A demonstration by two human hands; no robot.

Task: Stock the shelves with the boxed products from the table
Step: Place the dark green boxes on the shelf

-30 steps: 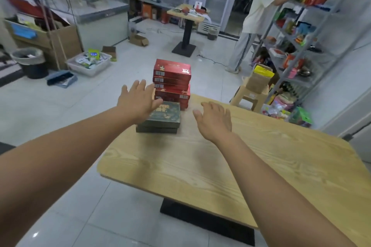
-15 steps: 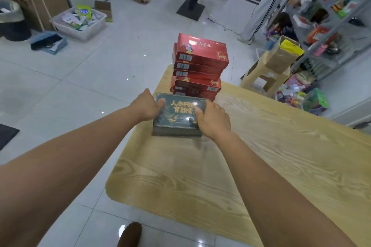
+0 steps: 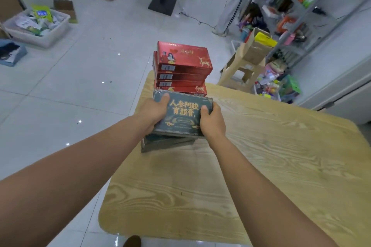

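A dark green box with gold lettering (image 3: 183, 115) is lifted a little off a second green box (image 3: 166, 143) that lies on the wooden table (image 3: 261, 156). My left hand (image 3: 153, 113) grips its left edge, thumb on top. My right hand (image 3: 212, 120) grips its right edge, thumb on the lid. Just behind, at the table's far corner, stands a stack of several red boxes (image 3: 182, 66). The metal shelves (image 3: 297, 6) full of goods rise at the upper right.
A person in grey trousers (image 3: 230, 4) stands at the shelves. A cardboard box on a beige stool (image 3: 251, 56) and loose goods on the floor (image 3: 277, 86) lie between table and shelves. A white bin (image 3: 36, 26) sits far left, a black stand base (image 3: 162, 4) beyond.
Both hands went from hovering over the table to gripping the top green box, and they have raised it off the lower one. The camera has tilted further down and come closer.
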